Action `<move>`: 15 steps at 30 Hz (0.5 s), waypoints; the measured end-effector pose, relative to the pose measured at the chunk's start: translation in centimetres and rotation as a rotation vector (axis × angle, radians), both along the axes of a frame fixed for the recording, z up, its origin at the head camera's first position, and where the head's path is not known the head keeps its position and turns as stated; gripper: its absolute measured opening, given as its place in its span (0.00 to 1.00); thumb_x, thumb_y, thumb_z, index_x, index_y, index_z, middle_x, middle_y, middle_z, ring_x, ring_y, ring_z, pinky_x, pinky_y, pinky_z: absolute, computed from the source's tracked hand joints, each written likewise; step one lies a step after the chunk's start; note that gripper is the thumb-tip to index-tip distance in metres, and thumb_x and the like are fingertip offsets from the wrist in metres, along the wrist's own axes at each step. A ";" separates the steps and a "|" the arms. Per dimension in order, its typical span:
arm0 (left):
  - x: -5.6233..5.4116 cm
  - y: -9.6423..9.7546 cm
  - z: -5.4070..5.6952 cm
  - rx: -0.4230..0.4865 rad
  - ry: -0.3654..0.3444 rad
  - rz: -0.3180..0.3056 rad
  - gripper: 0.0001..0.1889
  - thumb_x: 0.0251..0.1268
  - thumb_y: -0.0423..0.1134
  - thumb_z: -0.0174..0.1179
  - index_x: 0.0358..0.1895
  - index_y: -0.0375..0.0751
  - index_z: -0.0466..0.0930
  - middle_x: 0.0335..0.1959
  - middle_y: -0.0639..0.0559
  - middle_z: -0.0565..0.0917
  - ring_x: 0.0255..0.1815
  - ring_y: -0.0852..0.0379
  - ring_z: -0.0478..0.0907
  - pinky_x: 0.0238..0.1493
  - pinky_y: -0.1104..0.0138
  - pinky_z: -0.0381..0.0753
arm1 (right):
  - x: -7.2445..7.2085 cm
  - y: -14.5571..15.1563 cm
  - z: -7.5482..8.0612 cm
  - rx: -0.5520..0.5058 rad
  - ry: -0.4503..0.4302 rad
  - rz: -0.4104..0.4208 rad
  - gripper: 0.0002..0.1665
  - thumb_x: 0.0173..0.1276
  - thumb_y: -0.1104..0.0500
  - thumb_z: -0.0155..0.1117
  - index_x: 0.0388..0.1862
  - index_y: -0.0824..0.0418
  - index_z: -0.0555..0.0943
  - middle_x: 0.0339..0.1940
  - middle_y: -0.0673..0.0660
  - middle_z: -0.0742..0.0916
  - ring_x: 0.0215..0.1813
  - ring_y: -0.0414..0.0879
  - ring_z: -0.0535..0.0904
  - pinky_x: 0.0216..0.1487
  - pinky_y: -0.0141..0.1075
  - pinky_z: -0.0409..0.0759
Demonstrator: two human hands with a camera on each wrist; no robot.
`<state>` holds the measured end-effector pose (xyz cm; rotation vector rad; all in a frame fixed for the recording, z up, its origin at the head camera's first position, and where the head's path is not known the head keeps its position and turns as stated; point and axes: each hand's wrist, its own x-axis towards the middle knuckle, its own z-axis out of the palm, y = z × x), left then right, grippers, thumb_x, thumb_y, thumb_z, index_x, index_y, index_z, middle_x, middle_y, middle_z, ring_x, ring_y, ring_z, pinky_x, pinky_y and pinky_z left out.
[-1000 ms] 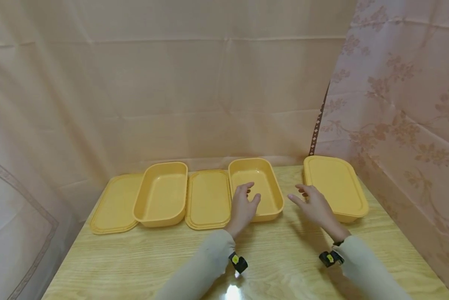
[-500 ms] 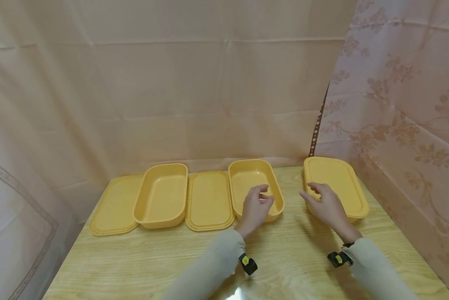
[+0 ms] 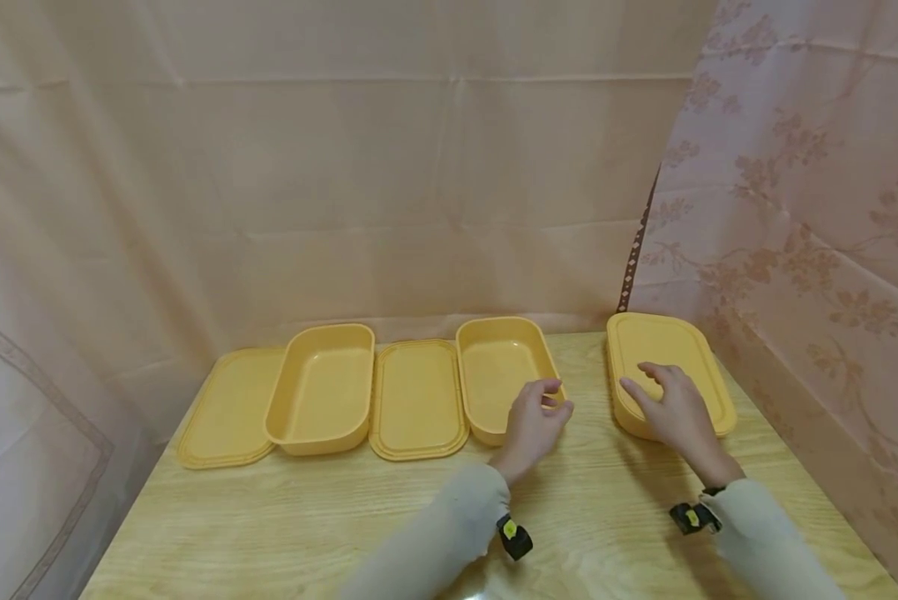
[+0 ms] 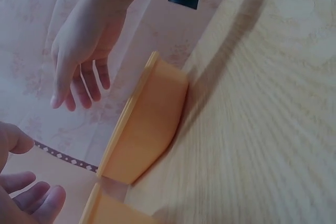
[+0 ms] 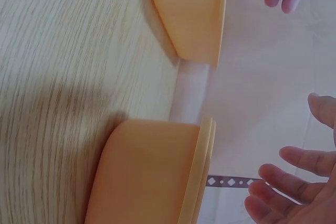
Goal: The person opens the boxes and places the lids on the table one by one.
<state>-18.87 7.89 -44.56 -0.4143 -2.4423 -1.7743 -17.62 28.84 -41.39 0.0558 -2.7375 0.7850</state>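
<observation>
In the head view my left hand [image 3: 531, 421] hovers over the near right corner of an uncovered yellow container [image 3: 497, 367], its fingers loosely bent around nothing. My right hand [image 3: 677, 412] is raised above a lidded yellow container [image 3: 662, 354] on the right, thumb and fingers apart. The right wrist view shows a gap between the right hand [image 5: 299, 182] and the lidded container [image 5: 152, 174]. From the left wrist, the left hand [image 4: 26, 182] appears in the lower left corner, holding nothing.
A second uncovered yellow container [image 3: 321, 387] stands to the left. One flat yellow lid [image 3: 419, 400] lies between the two uncovered containers, and another lid [image 3: 235, 408] lies at the far left. Cloth curtains [image 3: 449, 167] hang behind and beside the wooden table [image 3: 284, 525].
Both hands have moved to the right. The left passed across the uncovered container to its near right corner; the right came over the lidded container. The containers and lids have stayed in place.
</observation>
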 end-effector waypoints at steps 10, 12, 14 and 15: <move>0.7 1.9 0.0 0.039 -0.064 -0.039 0.18 0.65 0.37 0.62 0.56 0.36 0.78 0.50 0.44 0.81 0.42 0.59 0.82 0.40 0.78 0.78 | 0.3 1.1 -0.1 0.005 -0.011 -0.023 0.36 0.74 0.43 0.55 0.62 0.74 0.71 0.56 0.77 0.76 0.55 0.71 0.71 0.51 0.65 0.70; 0.9 2.3 -0.2 0.039 -0.083 -0.030 0.18 0.64 0.38 0.62 0.56 0.37 0.78 0.50 0.45 0.81 0.43 0.60 0.82 0.40 0.78 0.78 | 0.4 1.3 -0.2 0.012 -0.021 -0.029 0.37 0.74 0.43 0.54 0.63 0.74 0.71 0.56 0.77 0.75 0.55 0.72 0.71 0.51 0.65 0.70; 1.1 2.7 -0.3 0.044 -0.099 -0.024 0.18 0.64 0.38 0.63 0.55 0.37 0.78 0.50 0.45 0.82 0.43 0.60 0.82 0.40 0.78 0.78 | 0.4 1.5 -0.3 0.021 -0.031 -0.033 0.37 0.74 0.43 0.54 0.63 0.75 0.71 0.56 0.77 0.75 0.55 0.72 0.71 0.50 0.65 0.71; 1.2 2.9 -0.4 0.047 -0.107 -0.022 0.18 0.64 0.38 0.63 0.55 0.37 0.78 0.50 0.46 0.82 0.42 0.60 0.82 0.39 0.78 0.78 | 0.5 1.6 -0.3 0.025 -0.037 -0.036 0.38 0.74 0.42 0.54 0.63 0.75 0.70 0.56 0.77 0.75 0.55 0.72 0.71 0.50 0.65 0.71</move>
